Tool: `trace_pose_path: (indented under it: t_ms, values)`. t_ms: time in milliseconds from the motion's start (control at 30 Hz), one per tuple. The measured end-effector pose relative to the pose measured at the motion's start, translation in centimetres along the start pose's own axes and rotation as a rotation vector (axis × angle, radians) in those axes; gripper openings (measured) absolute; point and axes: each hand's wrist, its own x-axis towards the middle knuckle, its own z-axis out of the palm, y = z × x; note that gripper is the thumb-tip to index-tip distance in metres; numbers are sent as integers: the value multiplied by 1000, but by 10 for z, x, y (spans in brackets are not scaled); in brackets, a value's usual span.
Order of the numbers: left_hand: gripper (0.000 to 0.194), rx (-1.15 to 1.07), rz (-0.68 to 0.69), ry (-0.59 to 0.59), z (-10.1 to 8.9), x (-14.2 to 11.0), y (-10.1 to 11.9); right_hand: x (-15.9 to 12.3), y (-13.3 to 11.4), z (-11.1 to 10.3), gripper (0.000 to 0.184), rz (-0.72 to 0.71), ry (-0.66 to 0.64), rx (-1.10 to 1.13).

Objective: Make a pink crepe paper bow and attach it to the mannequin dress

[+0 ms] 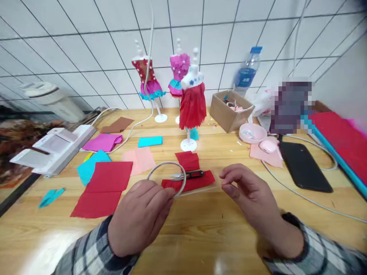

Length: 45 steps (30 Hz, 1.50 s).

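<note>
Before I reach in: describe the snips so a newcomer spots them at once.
Start at the red-skirted dress form, nearest of the three. In front of it, past a small red piece, a red strip lies crosswise with the snips on top. Black handle, silver blades pointing left: the only bladed tool among flat coloured pieces.

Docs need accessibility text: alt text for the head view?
Left hand holds a thin ring, with a pale strip running toward the right hand. Small scissors lie on a red piece; three dressed mannequins stand farther back on the wooden table.
</note>
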Motion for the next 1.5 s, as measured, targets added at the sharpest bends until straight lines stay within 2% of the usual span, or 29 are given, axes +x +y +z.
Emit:
trace_pose_path:
  t_ms: [167,233,367,467,600,667,700,733,767,833,900,1000,1067,1100,1133,1200,1267,1400,1500]
  values:
    - [17,21,14,-6,-1,-1,-5,-4,-3,-1,8,-55,10,-47]
    - [17,31,-15,3,-2,-1,-6,-6,-6,-1,10,-151,-22,-100]
    - [16,-19,-135,36,-7,-2,-3,-12,-14,1,16,-446,-101,-191]
    - [17,-56,-210,60,-10,-2,3,-15,-17,5,19,-555,-112,-206]
    - [20,-18,-301,86,-11,-5,-6,-17,-18,3,17,-544,-82,-185]
    - [22,73,-448,157,-14,-9,-25,-17,-18,-1,16,-497,-46,-185]
    - [24,138,-577,210,-16,-11,-37,-16,-17,-3,16,-458,-30,-196]
    - [27,192,-683,200,-18,-14,-51,-15,-16,-5,16,-408,-19,-202]
    - [28,220,-727,137,-20,-16,-65,-14,-16,-7,16,-348,-24,-190]
    - [33,190,-675,-35,-22,-20,-87,-11,-14,-7,12,-202,-78,-72]
    - [45,171,-607,-71,-21,-22,-97,-9,-12,-5,5,-34,-202,144]
    - [55,95,-528,124,-19,-21,-83,-9,-12,0,9,199,-387,418]
    - [43,-177,-424,200,-17,-18,-60,-11,-13,3,12,289,-435,503]
    - [44,-349,-344,168,-16,-16,-47,-11,-13,5,13,307,-441,519]
    - [54,-439,-268,77,-14,-15,-36,-12,-13,5,13,311,-442,523]
    - [63,-455,-169,-41,-9,-12,-18,-12,-13,6,13,299,-434,511]
    - [56,-408,-147,-105,-4,-10,-8,-13,-13,6,12,281,-422,492]
    - [19,-325,-205,-100,1,-8,-5,-13,-13,8,12,238,-382,434]
    - [19,-329,-224,-54,0,-8,-7,-12,-10,10,12,189,-311,332]
